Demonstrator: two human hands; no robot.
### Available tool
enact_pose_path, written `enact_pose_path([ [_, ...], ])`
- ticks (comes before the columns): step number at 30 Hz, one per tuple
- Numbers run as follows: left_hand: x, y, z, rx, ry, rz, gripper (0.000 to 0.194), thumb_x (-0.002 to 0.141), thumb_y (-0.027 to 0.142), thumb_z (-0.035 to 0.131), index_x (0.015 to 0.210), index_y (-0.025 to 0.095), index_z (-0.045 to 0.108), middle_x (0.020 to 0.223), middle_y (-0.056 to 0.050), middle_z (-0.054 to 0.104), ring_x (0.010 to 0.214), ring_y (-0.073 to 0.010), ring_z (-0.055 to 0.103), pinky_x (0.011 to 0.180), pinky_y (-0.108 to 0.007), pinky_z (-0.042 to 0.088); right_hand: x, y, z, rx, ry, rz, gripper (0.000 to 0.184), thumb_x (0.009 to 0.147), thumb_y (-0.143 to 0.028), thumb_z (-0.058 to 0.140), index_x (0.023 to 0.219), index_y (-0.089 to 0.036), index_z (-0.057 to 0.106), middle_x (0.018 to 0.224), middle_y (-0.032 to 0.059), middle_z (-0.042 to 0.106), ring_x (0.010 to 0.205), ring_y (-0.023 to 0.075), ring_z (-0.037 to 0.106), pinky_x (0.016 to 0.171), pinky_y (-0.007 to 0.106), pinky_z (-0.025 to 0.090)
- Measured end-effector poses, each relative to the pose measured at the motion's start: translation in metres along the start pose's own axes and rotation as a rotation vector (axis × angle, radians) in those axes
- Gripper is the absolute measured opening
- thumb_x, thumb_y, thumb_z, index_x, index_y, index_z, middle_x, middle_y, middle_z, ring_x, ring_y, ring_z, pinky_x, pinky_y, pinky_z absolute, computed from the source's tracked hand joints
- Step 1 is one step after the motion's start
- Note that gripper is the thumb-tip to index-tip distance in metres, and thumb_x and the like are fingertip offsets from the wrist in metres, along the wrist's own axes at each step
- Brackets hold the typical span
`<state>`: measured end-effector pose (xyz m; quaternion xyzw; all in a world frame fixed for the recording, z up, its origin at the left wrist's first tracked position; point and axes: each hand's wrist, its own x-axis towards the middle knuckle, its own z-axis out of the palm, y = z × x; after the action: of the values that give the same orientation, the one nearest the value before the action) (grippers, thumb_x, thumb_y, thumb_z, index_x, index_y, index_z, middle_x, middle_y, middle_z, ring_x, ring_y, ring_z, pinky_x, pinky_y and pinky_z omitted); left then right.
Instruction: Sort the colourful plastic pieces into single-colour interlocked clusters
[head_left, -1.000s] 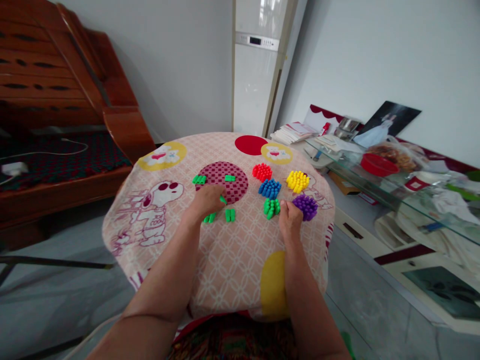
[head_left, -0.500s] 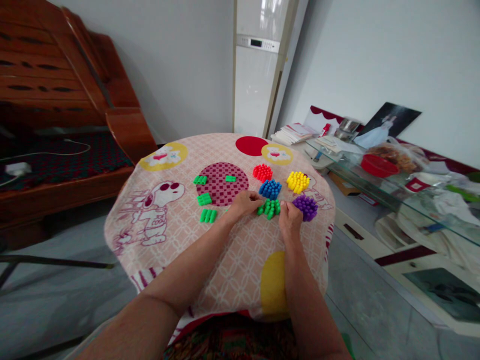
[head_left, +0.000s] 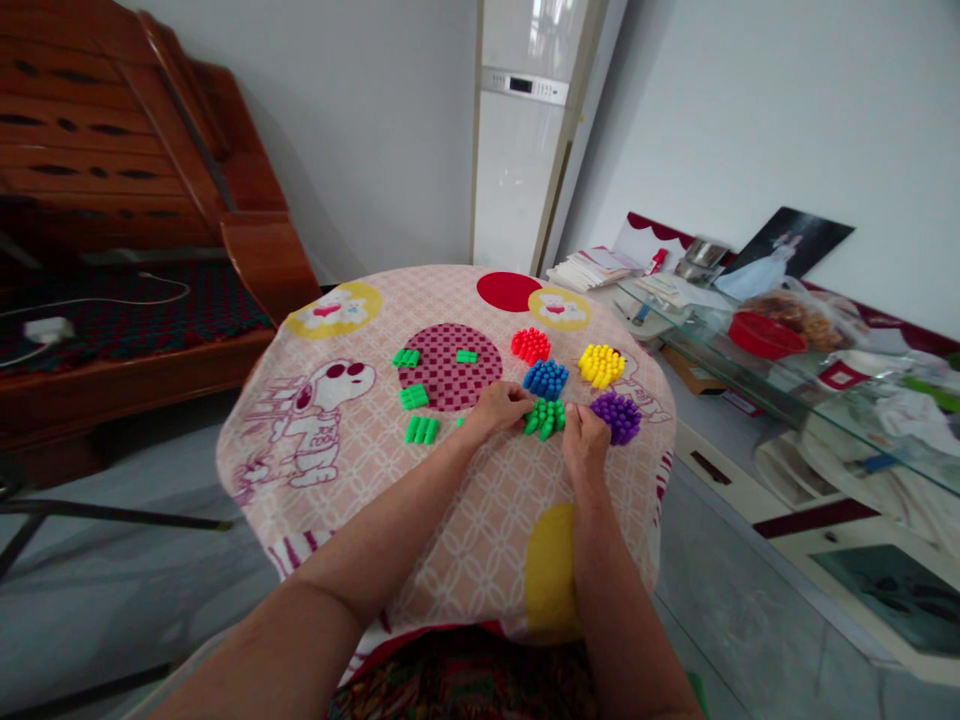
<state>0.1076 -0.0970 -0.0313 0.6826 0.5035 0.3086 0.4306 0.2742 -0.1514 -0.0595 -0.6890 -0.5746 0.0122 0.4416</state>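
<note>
A cluster of green plastic pegs (head_left: 545,419) stands on the cloth-covered table (head_left: 480,510) between my two hands. At its left edge, my left hand (head_left: 501,410) has thumb and fingers pinched together, their tips against or right beside the pegs. My right hand (head_left: 586,437) is closed at the cluster's right side, with its thumb uppermost. Whatever either hand pinches is hidden by the fingers. Just behind the green ones is a blue peg cluster (head_left: 545,380). A purple cluster (head_left: 616,418) lies close to my right hand's outer side.
Red pegs (head_left: 530,345) and yellow pegs (head_left: 601,366) stand farther back. Small green joined pieces (head_left: 421,430) lie spread at the left, one partly behind my left wrist. A glass-topped cabinet (head_left: 720,330) with papers and a red bowl (head_left: 766,334) borders the right; a wooden bench (head_left: 255,250) stands left.
The whole view has shifted slightly, so everything appears a little farther right. Both hands keep their closed poses on either side of the green pegs.
</note>
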Motion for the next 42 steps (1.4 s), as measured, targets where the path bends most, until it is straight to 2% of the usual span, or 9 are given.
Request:
enact_pose_path([
  [6,0.003,0.002,-0.006,0.136,0.052,0.039,0.015,0.076,0.019,0.060,0.083,0.014,0.073,0.071,-0.001,0.071,0.067,-0.0137,0.063,0.066,-0.023,0.049,0.000,0.001,0.000,0.005,0.004,-0.009,0.042,0.093,-0.039,0.037,0.066,-0.018,0.060,0.060,0.0041,0.059,0.058,0.0147,0.041,0.059,0.029,0.027],
  [10,0.011,-0.011,-0.051,0.394,0.389,0.085,0.025,0.082,0.019,0.059,0.102,0.012,0.071,0.104,-0.011,0.073,0.099,-0.0238,0.066,0.093,-0.036,0.049,0.000,0.002,0.001,-0.001,0.002,0.000,0.043,0.094,-0.041,0.036,0.066,-0.018,0.060,0.060,0.0036,0.058,0.057,0.0145,0.041,0.059,0.029,0.027],
  [12,0.013,-0.026,-0.081,0.520,0.594,0.073,0.037,0.086,0.018,0.058,0.121,0.009,0.064,0.128,-0.019,0.063,0.125,-0.0294,0.054,0.110,-0.042,0.038,0.000,0.003,0.001,0.005,-0.003,0.001,0.044,0.094,-0.042,0.036,0.066,-0.018,0.060,0.061,0.0037,0.058,0.058,0.0145,0.042,0.059,0.029,0.027],
  [14,0.012,-0.044,-0.106,0.651,0.650,-0.005,0.047,0.087,0.020,0.060,0.133,0.010,0.056,0.141,-0.020,0.054,0.138,-0.0340,0.041,0.116,-0.048,0.030,0.000,0.004,0.001,0.011,-0.012,-0.004,0.044,0.094,-0.041,0.035,0.067,-0.018,0.060,0.061,0.0039,0.058,0.057,0.0146,0.041,0.059,0.028,0.027],
  [20,0.008,-0.071,-0.129,0.718,0.513,-0.159,0.021,0.088,0.022,0.059,0.105,0.012,0.066,0.114,-0.015,0.067,0.118,-0.0318,0.057,0.107,-0.048,0.038,0.001,0.004,0.001,0.016,-0.009,-0.019,0.044,0.094,-0.041,0.035,0.068,-0.018,0.061,0.060,0.0040,0.058,0.057,0.0152,0.041,0.059,0.029,0.028],
  [27,0.005,-0.039,-0.109,0.483,0.522,-0.057,0.019,0.079,0.025,0.067,0.096,0.017,0.068,0.101,-0.010,0.073,0.103,-0.0262,0.065,0.094,-0.039,0.049,0.000,0.003,0.000,0.029,-0.010,-0.013,0.043,0.094,-0.041,0.034,0.067,-0.018,0.060,0.060,0.0041,0.058,0.057,0.0150,0.042,0.059,0.029,0.029],
  [31,-0.010,-0.004,-0.078,0.068,0.254,0.179,0.033,0.079,0.046,0.065,0.092,0.016,0.069,0.086,-0.006,0.073,0.081,-0.0187,0.067,0.077,-0.031,0.054,0.000,0.001,-0.001,0.028,0.035,-0.024,0.042,0.094,-0.040,0.034,0.066,-0.019,0.058,0.060,0.0038,0.056,0.057,0.0149,0.043,0.059,0.029,0.030],
  [36,-0.026,0.024,-0.039,-0.335,-0.142,0.221,0.044,0.080,0.057,0.064,0.085,0.014,0.065,0.080,-0.005,0.068,0.075,-0.0155,0.065,0.070,-0.028,0.054,-0.007,-0.015,-0.012,0.055,0.201,-0.079,0.042,0.096,-0.039,0.036,0.070,-0.017,0.061,0.065,0.0060,0.059,0.061,0.0158,0.049,0.064,0.029,0.037],
  [42,-0.034,0.030,-0.026,-0.458,-0.284,0.250,0.044,0.079,0.056,0.069,0.089,0.013,0.064,0.083,-0.005,0.067,0.077,-0.0143,0.063,0.072,-0.027,0.052,-0.031,-0.047,-0.020,0.217,0.068,-0.146,0.043,0.091,-0.049,0.055,0.112,-0.013,0.067,0.084,0.0084,0.068,0.070,0.0173,0.059,0.065,0.028,0.048],
])
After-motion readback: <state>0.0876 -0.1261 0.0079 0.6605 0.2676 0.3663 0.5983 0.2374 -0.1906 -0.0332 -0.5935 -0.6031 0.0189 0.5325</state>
